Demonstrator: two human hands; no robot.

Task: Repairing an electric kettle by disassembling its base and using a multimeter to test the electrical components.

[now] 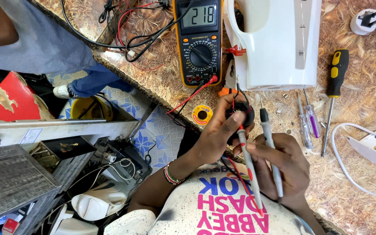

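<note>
The left hand (217, 135) is closed around a small black round part (239, 114), holding it steady. The right hand (279, 167) grips two thin grey test sticks (270, 143), tips at the part. The yellow meter (200, 41) and white plastic kettle (279, 43) sit behind on the desk (362, 109).

At your frame's right lies a black-and-yellow screwdriver (334, 89); a white plug (364, 21) sits upper right; a solder spool (202, 115) sits centre.

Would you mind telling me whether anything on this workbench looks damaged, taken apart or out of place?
Yes. The white kettle lies on its side rather than upright, with loose screws scattered on the bench below it. The left hand holds a small black part with wires out in the open.
</note>
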